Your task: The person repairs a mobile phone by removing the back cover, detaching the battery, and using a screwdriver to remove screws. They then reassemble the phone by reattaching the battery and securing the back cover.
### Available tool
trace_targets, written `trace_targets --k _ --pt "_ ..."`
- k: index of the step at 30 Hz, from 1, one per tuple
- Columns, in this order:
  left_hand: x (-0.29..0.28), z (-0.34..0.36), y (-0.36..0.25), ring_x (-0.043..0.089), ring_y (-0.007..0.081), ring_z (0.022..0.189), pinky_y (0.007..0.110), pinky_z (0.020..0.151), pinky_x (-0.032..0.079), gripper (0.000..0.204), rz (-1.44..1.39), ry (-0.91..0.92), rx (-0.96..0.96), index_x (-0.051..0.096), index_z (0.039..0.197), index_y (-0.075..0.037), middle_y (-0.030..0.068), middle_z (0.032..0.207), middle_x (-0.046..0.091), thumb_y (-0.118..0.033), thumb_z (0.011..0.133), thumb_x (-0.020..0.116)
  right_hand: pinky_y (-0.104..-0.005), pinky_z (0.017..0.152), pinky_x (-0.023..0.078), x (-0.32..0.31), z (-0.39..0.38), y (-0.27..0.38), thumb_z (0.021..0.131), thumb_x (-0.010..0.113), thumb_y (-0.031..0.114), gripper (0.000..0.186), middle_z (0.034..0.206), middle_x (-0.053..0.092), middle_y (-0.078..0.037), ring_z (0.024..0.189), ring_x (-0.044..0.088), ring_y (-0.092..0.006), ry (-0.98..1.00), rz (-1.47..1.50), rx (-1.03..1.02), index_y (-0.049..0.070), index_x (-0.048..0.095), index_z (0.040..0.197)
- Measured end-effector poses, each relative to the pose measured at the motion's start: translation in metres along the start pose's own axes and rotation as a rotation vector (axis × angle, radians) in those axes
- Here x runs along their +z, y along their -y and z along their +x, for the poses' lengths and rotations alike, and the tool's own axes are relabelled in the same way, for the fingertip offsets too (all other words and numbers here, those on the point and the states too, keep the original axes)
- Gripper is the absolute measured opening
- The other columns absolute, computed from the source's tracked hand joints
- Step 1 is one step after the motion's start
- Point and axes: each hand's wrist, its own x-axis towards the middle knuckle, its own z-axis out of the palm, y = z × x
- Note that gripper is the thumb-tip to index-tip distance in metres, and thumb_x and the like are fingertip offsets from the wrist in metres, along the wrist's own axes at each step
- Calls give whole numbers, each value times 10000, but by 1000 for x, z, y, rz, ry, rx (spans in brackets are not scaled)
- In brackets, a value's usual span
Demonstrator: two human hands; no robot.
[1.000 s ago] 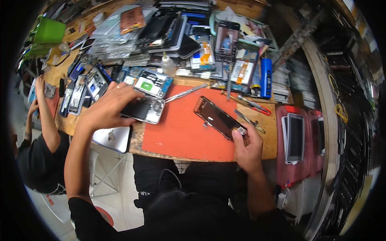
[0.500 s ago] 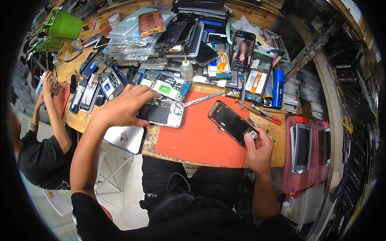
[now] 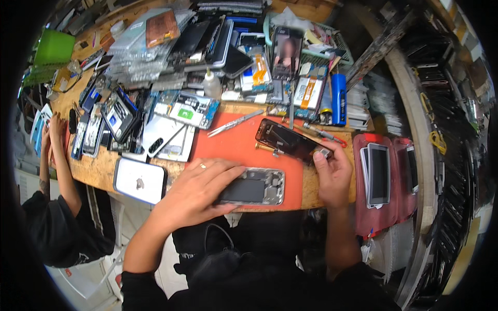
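Note:
My left hand (image 3: 199, 189) is closed round the left end of an opened phone body (image 3: 251, 187), fingers along its far edge and thumb at its near edge. This body lies at the front of the orange mat (image 3: 233, 150), showing bare inner parts and a dark flat block; its left end is under my hand. In my right hand (image 3: 334, 173) a dark phone screen panel (image 3: 290, 141) is gripped by its lower right end, tilted above the mat's right side. Tweezers (image 3: 236, 123) lie at the mat's far edge.
Opened phones and boards crowd the left and back, with stacked wrapped packets (image 3: 140, 52) and a small bottle (image 3: 211, 85) behind. A white-backed phone (image 3: 139, 180) sits at the front edge. A phone with a lit screen (image 3: 286, 52) stands upright. A co-worker's arm (image 3: 61, 160) is at left.
My left hand has brought the opened phone body from the mat's far left to its front edge. The screen panel in my right hand has tilted slightly. The head view has shifted.

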Motion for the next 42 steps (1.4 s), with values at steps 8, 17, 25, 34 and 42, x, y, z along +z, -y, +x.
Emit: trace_targets --k 8,17,25,34,42 --pt "31 -22 -5 684 334 935 446 825 540 335 28 -270 -131 783 1196 -34 122 1006 692 -107 883 879 -256 900 546 20 -6 14 1119 659 -9 165 1090 698 -46 1018 665 -91 202 -8 24 -67 688 1270" --pt "48 -9 -2 571 226 646 388 566 441 336 251 -372 -31 840 1176 -66 37 752 515 -51 841 868 -331 802 576 43 -2 4 1025 721 -55 143 1008 761 -133 893 736 -212 251 -117 -128 -33 752 1163" --pt "43 -10 0 541 195 654 364 571 448 413 292 -262 -9 851 1243 -94 11 772 492 -90 831 871 -362 827 603 46 -3 2 985 749 -75 156 1028 788 -171 938 777 -286 249 -114 -194 -32 766 1134" --pt "42 -8 4 528 210 647 368 583 450 463 235 -235 7 846 1260 -84 18 762 478 -69 798 862 -362 877 617 40 -1 10 998 700 -125 149 1069 778 -191 992 779 -274 316 -145 -199 -64 748 1125" --pt "44 -9 4 510 222 624 377 569 415 510 258 -239 25 840 1287 -69 31 741 453 -47 778 866 -363 830 618 43 0 10 945 759 -110 184 1018 803 -154 934 794 -282 280 -138 -203 -27 782 1107"
